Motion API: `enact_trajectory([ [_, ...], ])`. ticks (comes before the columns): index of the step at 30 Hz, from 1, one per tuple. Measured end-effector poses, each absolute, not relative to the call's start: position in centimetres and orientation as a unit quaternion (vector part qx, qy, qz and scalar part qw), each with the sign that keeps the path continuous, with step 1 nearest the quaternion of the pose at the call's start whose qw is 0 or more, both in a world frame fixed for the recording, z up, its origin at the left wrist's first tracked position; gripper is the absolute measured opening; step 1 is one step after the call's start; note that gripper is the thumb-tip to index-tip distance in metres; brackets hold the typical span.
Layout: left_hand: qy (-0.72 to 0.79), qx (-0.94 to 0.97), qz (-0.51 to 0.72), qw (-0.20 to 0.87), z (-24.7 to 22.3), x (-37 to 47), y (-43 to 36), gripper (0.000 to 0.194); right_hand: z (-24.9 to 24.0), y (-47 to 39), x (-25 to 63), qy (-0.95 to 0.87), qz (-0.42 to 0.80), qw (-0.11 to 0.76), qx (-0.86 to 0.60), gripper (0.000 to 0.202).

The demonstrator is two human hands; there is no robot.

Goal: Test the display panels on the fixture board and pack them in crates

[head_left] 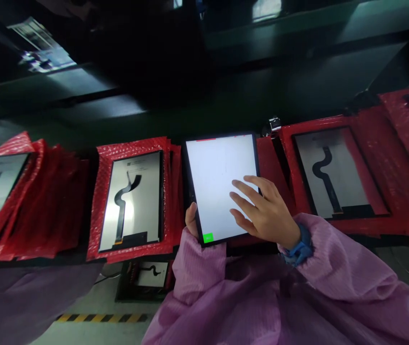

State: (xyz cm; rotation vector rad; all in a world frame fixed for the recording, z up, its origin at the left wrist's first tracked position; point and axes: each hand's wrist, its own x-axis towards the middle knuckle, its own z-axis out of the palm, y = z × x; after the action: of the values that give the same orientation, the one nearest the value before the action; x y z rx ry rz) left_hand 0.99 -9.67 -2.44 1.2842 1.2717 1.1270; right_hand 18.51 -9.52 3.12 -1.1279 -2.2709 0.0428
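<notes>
Black-rimmed and glossy, a tablet (222, 184) is being held before the body, between two panels in red wrapping, its long axis running away from the person and its far end leaning slightly left. A flat white glow is being given off by its rectangular face, a green block (208, 237) marking the near left corner. The lower left edge is being clasped by the left hand (191, 219), thumb against the rim, remaining fingers hidden. The right hand (262, 208) is being held over the face with fingers spread; whether they are touching cannot be told. The left panel (145, 196), silvery, with a curving black ribbon cable (120, 211), is being cushioned by crinkled bubble wrap (132, 145); the right panel (346, 179) is being framed by red sheeting (393, 163). The right wrist is being circled by a blue band (300, 247).
</notes>
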Motion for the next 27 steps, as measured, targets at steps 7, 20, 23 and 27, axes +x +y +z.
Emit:
enact_trajectory([
  [7,0.496,0.168,0.540,0.659,-0.9,1.2,-10.2,0.067,7.4,-7.3,22.3,-0.788,-0.058,0.340,-0.509,0.032],
  [20,0.472,0.157,0.540,0.679,-3.5,-0.5,-10.5,0.054,10.3,-1.7,23.7,-0.764,-0.012,0.165,-0.623,0.024],
  [23,0.487,0.152,0.540,0.669,-2.6,0.1,-10.1,0.049,11.1,-2.6,23.5,-0.801,-0.041,0.168,-0.573,0.027],
  [27,0.497,0.149,0.538,0.664,-1.6,0.9,-9.5,0.048,12.0,-4.1,23.3,-0.882,0.013,0.151,-0.447,0.030],
])
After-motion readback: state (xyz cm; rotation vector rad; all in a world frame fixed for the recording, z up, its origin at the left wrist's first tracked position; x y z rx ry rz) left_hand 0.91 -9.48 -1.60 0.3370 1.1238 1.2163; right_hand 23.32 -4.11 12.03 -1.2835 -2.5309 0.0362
